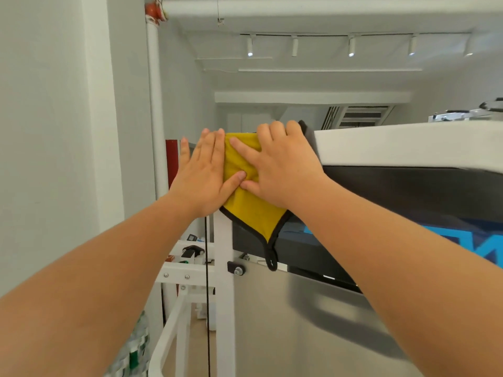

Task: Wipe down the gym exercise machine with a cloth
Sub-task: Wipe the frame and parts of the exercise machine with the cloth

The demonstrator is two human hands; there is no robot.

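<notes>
Your left hand point(201, 174) and right hand point(283, 165) press flat, fingers straight, on the yellow cloth point(249, 206) draped over the upper corner of the exercise machine point(408, 146), whose dark panel point(408, 197) stretches toward 3 o'clock, on your right hand's side.

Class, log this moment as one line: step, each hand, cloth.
step: wiping machine upper corner | left hand: flat on yellow cloth | right hand: pressing cloth
</notes>
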